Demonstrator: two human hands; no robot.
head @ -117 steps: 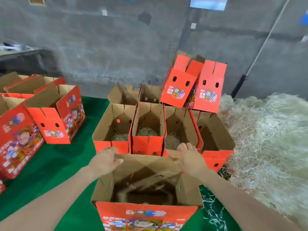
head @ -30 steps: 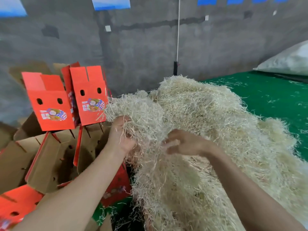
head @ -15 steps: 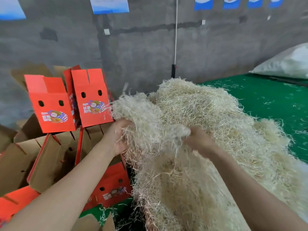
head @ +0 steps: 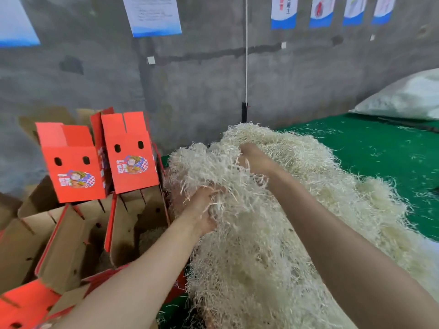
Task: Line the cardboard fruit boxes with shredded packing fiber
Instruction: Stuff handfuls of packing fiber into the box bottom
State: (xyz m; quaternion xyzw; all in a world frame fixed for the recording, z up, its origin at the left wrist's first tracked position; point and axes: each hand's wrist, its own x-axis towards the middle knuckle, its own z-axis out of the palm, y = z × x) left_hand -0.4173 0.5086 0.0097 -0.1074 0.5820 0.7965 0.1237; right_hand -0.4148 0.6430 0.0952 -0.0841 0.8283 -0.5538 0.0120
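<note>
A big pile of pale shredded packing fiber (head: pixel 308 210) lies on the green table cover, filling the middle and right. My left hand (head: pixel 202 210) grips a raised clump of fiber (head: pixel 206 167) at the pile's left edge, its fingers buried in the strands. My right hand (head: pixel 255 157) reaches further back and is sunk into the top of the same clump, fingers hidden. Open red-and-brown cardboard fruit boxes (head: pixel 133 224) stand to the left of the pile; a little fiber shows at the bottom of one.
Two red boxes (head: pixel 130 153) sit stacked on top of the open ones. The green table cover (head: pixel 380 148) stretches back right, strewn with loose strands. A white sack (head: pixel 403 98) lies at the far right. A grey wall with posters stands behind.
Since 3.9 s ago I turned from a box to the fiber pile. In the last second both hands dug into the clump; the right hand moved up and back.
</note>
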